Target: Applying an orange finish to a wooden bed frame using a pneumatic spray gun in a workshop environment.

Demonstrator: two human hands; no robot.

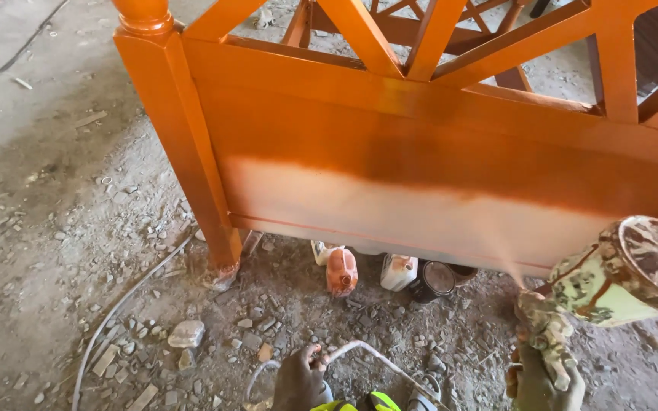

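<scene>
Right hand [546, 380] low at the bottom right, fingers wrapped tight around the grip of a paint-crusted spray gun [546, 331], its big speckled cup [634, 266] tilted off to the right and filling that corner. A fine mist fans out from the nozzle, up and to the left, onto the wooden panel [436, 175] standing in front of us. The panel's upper part is wet and deep orange; a pale, bare band runs along its lower stretch, and the mist lands right at the bottom edge of that band. Left hand [298, 377] at the bottom centre, fingers curled around a pale hose [375, 356] that loops across the floor [55, 251]; the grip looks closed on it. A bit of bright yellow-green clothing shows just beside that hand.

The panel is framed by a stout orange post [180, 137] on the left, with slanted orange slats [420, 34] crossing above. Peeking from under the panel's bottom edge: an orange-stained plastic jug [342, 270], a whitish jug [397, 272] just beside it, and a dark round tin [437, 279] next along. The floor is dusty concrete, littered with rubble; a pale stone [186, 333] lies left of the left hand, and a thin cable [116, 312] snakes past it.
</scene>
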